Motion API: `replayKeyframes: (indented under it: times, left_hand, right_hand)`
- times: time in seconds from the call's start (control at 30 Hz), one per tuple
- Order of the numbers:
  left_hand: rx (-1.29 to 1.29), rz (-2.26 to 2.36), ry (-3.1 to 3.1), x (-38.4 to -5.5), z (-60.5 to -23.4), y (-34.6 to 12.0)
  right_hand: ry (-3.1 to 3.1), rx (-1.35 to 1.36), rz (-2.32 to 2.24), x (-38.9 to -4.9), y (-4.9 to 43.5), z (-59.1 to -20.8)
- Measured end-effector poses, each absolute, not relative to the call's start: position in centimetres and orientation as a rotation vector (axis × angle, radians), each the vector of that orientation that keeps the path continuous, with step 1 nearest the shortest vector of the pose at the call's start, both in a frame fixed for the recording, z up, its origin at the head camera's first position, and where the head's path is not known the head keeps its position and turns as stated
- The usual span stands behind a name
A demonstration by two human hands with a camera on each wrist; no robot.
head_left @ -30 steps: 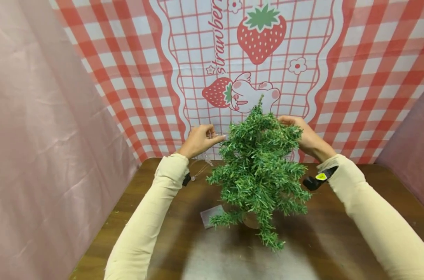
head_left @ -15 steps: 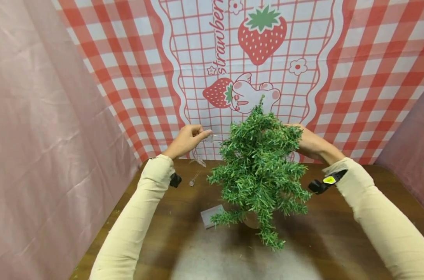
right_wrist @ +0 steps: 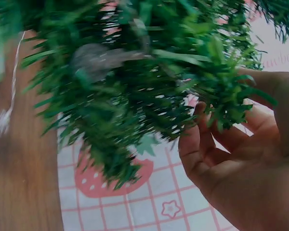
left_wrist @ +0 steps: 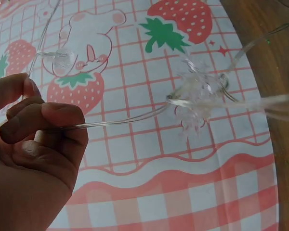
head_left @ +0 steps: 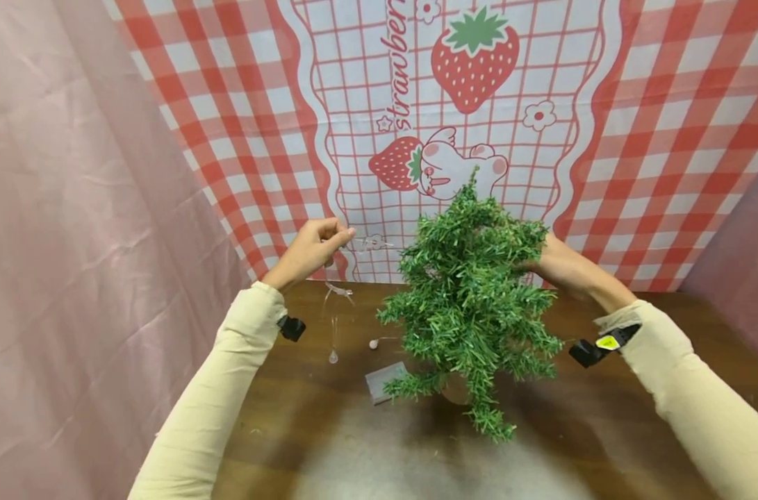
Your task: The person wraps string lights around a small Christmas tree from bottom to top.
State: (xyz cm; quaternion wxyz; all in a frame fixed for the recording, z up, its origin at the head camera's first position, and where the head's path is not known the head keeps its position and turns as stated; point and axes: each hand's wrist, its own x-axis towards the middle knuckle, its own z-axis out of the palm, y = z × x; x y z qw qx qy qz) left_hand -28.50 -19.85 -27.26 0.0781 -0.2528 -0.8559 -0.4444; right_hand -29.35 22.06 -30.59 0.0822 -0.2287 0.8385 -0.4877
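A small green artificial Christmas tree [head_left: 472, 305] stands on the brown table. To its left, my left hand [head_left: 310, 250] pinches the clear wire of a string of fairy lights [left_wrist: 130, 118], which stretches toward the tree. Transparent, blossom-like bulb covers [left_wrist: 190, 101] hang along that wire. Behind the tree's right side is my right hand [right_wrist: 245, 159], its fingers curled at a branch tip where a length of the wire meets the fingertips. A round bulb [right_wrist: 91, 61] sits among the needles, blurred. The tree hides part of the right hand in the head view.
A flat clear plastic box [head_left: 379, 384] lies at the tree's left foot. Loose strand ends dangle over the table, one with a clear drop-shaped bulb [head_left: 333, 357], another with a whitish bulb [head_left: 374, 344]. A strawberry-print cloth [head_left: 379, 90] hangs behind; a pink curtain [head_left: 72, 243] is at left.
My left hand has drawn left, away from the tree, with the wire stretching out behind it. My right hand has moved lower and slightly right behind the tree.
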Motion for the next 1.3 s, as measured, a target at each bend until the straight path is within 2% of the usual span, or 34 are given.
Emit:
replayKeyframes:
  times: [0.17, 0.67, 0.97, 1.17, 1.3]
  left_hand:
    - [-0.743, -1.444, -2.513, -27.1, -27.0, -20.3]
    - [-0.712, -1.917, -2.423, -22.8, -27.4, -20.4]
    - [-0.766, -2.077, -2.350, -20.0, -27.7, -19.7]
    - [-0.827, -2.218, -2.292, -18.5, -28.5, -18.4]
    - [-0.877, -2.254, -2.269, -17.6, -29.1, -17.2]
  right_hand:
    - [2.638, -0.613, -1.385, -27.9, 22.9, -31.3]
    - [3.081, -0.908, -1.438, -22.2, 22.9, -31.6]
    - [3.473, -1.101, -1.592, -17.0, 20.1, -30.1]
    - [3.410, -1.174, -1.904, -14.2, 17.9, -30.1]
    - [3.287, -1.348, -1.994, -12.4, 16.3, -30.4]
